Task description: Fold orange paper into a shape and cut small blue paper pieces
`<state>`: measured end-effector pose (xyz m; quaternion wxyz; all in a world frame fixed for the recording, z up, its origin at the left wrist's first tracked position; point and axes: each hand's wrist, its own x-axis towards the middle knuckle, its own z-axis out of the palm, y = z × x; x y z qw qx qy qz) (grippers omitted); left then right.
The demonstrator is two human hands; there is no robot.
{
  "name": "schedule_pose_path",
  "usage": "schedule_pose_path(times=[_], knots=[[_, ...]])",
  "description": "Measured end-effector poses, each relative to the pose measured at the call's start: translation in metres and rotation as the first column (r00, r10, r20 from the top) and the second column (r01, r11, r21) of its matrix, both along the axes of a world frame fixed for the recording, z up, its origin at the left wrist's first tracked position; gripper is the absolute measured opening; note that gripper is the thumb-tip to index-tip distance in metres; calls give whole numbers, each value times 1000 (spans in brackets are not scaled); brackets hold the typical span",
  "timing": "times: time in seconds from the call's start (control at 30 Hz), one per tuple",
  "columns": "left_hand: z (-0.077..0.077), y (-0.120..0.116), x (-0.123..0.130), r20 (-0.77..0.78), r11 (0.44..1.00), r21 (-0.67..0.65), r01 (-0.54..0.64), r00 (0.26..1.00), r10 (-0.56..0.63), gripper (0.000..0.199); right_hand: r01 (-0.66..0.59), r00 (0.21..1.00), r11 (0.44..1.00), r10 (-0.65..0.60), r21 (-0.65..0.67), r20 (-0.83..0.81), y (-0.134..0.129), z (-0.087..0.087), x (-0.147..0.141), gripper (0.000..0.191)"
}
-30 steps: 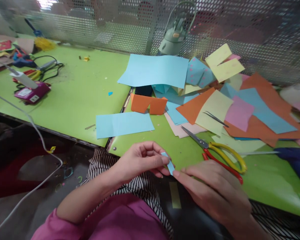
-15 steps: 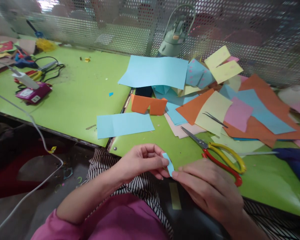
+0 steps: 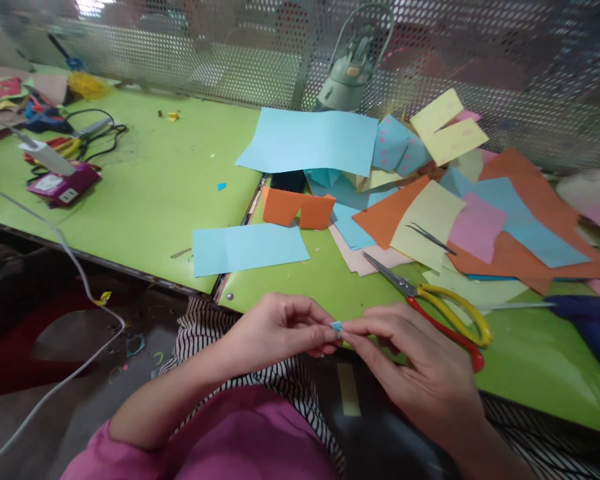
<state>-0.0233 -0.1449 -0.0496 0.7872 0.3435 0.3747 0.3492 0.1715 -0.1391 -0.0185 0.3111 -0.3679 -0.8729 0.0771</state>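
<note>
A small strip of light blue paper (image 3: 337,326) is held between my two hands at the table's front edge, mostly hidden by the fingertips. My left hand (image 3: 293,327) pinches it from the left with thumb and fingers. From the right, thumb and forefinger of my right hand (image 3: 410,353) close on its other end. Beyond my right hand lie scissors (image 3: 425,293) with one yellow and one red handle. A light blue paper sheet (image 3: 250,250) and a folded orange paper piece (image 3: 300,209) rest ahead of my left hand.
Coloured paper scraps (image 3: 480,227) heap on the right, with tweezers (image 3: 431,238) on top. A blue glue gun (image 3: 585,327) lies at the right edge. A green bottle (image 3: 345,80) stands behind a large blue sheet (image 3: 310,140). A purple power adapter (image 3: 65,187) with cables sits left.
The blue strip, earlier long and upright between my fingers, now shows only as a small bent bit. My right fingers have risen and pinch it close to my left fingertips.
</note>
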Motion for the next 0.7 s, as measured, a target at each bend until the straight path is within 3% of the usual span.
schedule_pose_path(times=[0.37, 0.7], knots=[[-3, -2, -2, -113, 990, 125, 72, 992, -58, 37, 15, 1000, 994, -16, -110, -2, 1, -3, 0, 7], [-3, -1, -1, -107, 991, 103, 85, 991, -74, 31, 5, 1000, 991, -8, -131, -22, 0, 0, 3, 13]])
